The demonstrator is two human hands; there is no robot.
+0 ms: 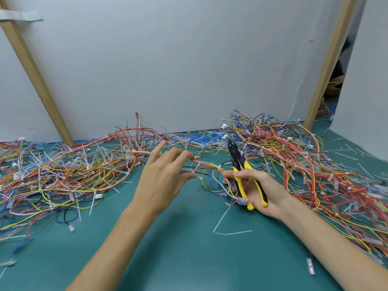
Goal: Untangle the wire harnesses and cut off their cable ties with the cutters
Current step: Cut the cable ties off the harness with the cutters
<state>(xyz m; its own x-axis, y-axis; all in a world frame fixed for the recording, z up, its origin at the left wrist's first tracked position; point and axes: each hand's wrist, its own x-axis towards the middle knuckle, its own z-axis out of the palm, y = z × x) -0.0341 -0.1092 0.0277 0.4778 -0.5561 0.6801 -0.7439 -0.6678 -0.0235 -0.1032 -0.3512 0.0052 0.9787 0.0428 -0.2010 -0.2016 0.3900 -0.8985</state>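
Observation:
My right hand (260,192) grips the yellow-and-black cutters (243,175), jaws pointing up and away, and also holds the near end of a small wire harness (210,171) against the handles. My left hand (165,175) is just left of it, thumb and fingers pinching the harness's wires near a white cable tie (196,168), index finger stretched up. The harness runs between both hands above the green mat (189,248).
A large tangle of coloured harnesses (63,171) with white ties covers the left of the mat, another tangle (304,156) the right and back. Cut tie pieces (228,227) lie in front of my hands. A grey wall with wooden posts (37,80) stands behind.

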